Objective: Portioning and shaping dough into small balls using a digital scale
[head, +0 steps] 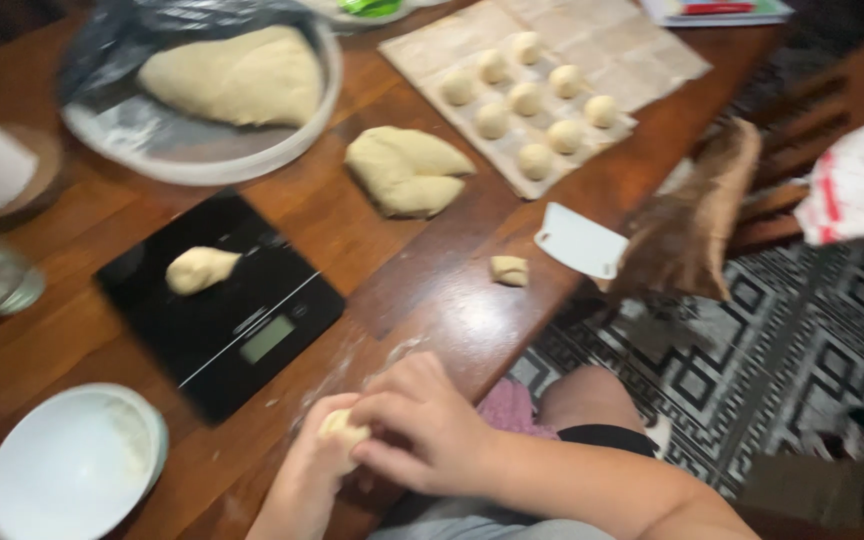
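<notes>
Both hands meet at the near edge of the wooden worktop (422, 270). Left hand (312, 465) cups a small dough piece (344, 430) from below; right hand (422, 425) lies over it, fingers (392, 410) curled and pinching the dough against the left palm. Piece pale, soft, mostly hidden; long axis cannot be told.

Black kitchen scale (222, 310), flat and glossy, carries a dough lump (200, 269), long axis left-right, tapered end pointing right. Large torn dough mass (407, 170) beyond it. Round dough balls (527, 100) in rows on parchment (602, 45). White plastic scraper (580, 240) near a small dough scrap (510, 270). Bowl of bulk dough (237, 75) far left; empty white bowl (72, 465) near left.
</notes>
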